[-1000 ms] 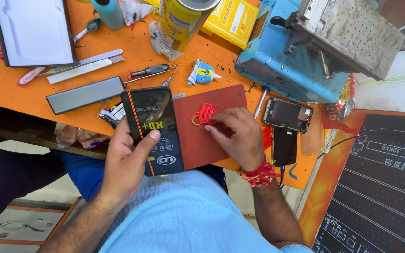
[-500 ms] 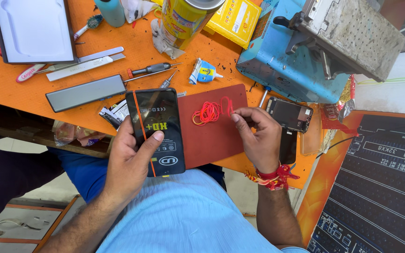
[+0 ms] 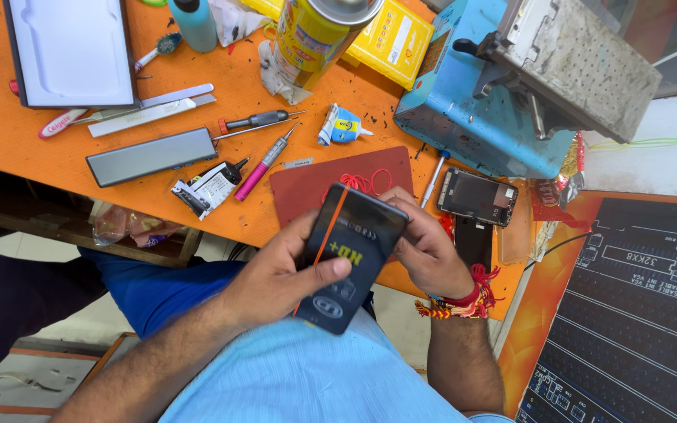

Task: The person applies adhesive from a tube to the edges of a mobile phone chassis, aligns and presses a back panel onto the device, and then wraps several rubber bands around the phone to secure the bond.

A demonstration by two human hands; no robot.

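Orange bench (image 3: 33, 149) below you, both hands are clasped on the black battery pack (image 3: 350, 258) lifted off the red mat (image 3: 299, 188) (red rubber bands (image 3: 368, 182) lie loose there, none wrapped on), left hand (image 3: 280, 274) gripping its side, right hand (image 3: 425, 247) pinching its top corner.

An orange worktop (image 3: 33, 149) in even, soft light.
The worktop fills the upper part of the view, and its front edge runs slanted from left to lower right. Below it, at the left, is a pale floor (image 3: 9, 258) with a wooden frame (image 3: 111, 356). At the right lies a dark mat (image 3: 628, 313) with white line drawings.
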